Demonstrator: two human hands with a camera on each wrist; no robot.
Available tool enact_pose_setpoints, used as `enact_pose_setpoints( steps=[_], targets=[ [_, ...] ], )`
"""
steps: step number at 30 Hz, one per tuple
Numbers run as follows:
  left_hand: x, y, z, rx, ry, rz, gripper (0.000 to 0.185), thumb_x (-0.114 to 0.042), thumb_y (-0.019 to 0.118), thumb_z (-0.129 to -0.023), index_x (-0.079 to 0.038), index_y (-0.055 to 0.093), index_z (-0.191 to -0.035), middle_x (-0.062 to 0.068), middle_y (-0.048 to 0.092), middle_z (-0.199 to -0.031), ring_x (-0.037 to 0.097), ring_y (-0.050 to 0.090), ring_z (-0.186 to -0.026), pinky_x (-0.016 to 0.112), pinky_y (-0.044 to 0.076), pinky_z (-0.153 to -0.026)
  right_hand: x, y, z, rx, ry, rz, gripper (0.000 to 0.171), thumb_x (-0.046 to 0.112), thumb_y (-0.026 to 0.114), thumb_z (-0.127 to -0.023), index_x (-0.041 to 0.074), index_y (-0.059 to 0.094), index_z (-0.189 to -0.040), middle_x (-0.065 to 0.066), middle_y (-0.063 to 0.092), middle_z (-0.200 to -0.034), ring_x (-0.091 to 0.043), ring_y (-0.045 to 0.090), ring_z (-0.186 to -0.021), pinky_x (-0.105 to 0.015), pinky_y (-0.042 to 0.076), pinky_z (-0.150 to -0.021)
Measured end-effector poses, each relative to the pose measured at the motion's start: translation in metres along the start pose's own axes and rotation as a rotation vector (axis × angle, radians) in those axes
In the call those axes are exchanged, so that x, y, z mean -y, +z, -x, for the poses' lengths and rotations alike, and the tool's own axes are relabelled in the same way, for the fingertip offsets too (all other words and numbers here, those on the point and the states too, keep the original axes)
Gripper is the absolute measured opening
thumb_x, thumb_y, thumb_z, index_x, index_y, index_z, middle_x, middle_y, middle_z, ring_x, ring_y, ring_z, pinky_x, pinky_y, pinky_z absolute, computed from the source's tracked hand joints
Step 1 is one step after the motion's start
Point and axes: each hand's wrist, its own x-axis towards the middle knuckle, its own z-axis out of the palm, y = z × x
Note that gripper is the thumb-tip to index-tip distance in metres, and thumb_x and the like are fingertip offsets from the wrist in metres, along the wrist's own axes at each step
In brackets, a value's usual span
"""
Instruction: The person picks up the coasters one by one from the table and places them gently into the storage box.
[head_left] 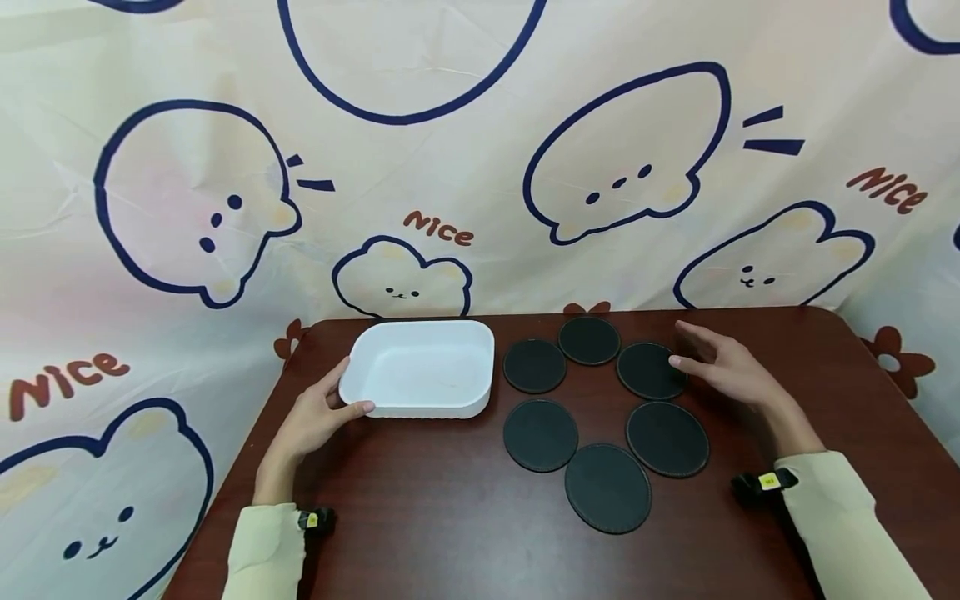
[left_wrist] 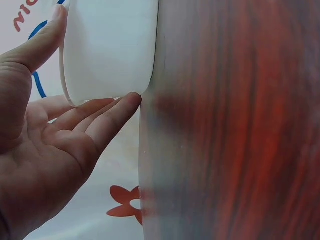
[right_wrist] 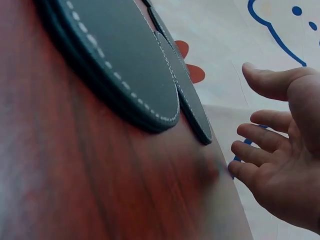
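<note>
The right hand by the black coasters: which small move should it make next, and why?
Probably the right hand should close on the nearest coaster. Its fingers are open beside that rim, holding nothing, while the left hand steadies the empty white tray.

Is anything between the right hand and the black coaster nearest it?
Nothing visible: the right hand hovers open with its fingertips at the edge of the nearest coaster, with only bare table around it.
</note>
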Motion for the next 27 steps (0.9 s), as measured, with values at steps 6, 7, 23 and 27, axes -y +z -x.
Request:
enact_pose_setpoints(
  steps=[6, 7, 23, 27],
  targets=[
    [0.0, 0.001, 0.0, 0.001, -0.005, -0.002, 0.107, -0.045, 0.082, -0.095, -0.012, 0.018, -0.173, 0.027, 0.037, -0.171, 0.047, 0.06, -0.141, 0.053, 0.053, -0.109, 0.003, 0.008, -0.01, 0.018, -0.043, 0.127, 0.087, 0.041, 0.07, -0.105, 0.007, 0.024, -0.172, -0.035, 0.03, -0.171, -0.059, 0.029, -0.156, -0.079, 0.031, -0.119],
    [-0.001, 0.001, 0.0, 0.002, -0.005, -0.005, 0.107, -0.045, 0.082, -0.095, -0.012, 0.018, -0.173, 0.027, 0.037, -0.171, 0.047, 0.06, -0.141, 0.054, 0.053, -0.108, 0.003, 0.009, -0.01, 0.024, -0.048, 0.142, 0.088, 0.042, 0.07, -0.105, 0.008, 0.024, -0.171, -0.035, 0.031, -0.17, -0.059, 0.03, -0.156, -0.079, 0.031, -0.118],
    [-0.001, 0.0, 0.0, 0.005, -0.009, -0.015, 0.107, -0.045, 0.081, -0.096, -0.012, 0.016, -0.174, 0.027, 0.034, -0.172, 0.048, 0.057, -0.143, 0.053, 0.052, -0.109, 0.008, 0.019, -0.011, 0.003, -0.112, 0.228, 0.077, 0.017, 0.081, -0.097, -0.002, 0.043, -0.161, -0.034, 0.043, -0.162, -0.057, 0.042, -0.148, -0.073, 0.039, -0.117],
    [-0.001, 0.0, 0.0, 0.007, -0.011, -0.011, 0.107, -0.044, 0.082, -0.096, -0.012, 0.016, -0.174, 0.027, 0.033, -0.172, 0.048, 0.057, -0.144, 0.053, 0.051, -0.109, 0.012, 0.017, -0.01, -0.084, -0.088, 0.195, 0.075, 0.009, 0.084, -0.093, -0.002, 0.047, -0.158, -0.035, 0.047, -0.157, -0.057, 0.048, -0.142, -0.072, 0.043, -0.114]
  ],
)
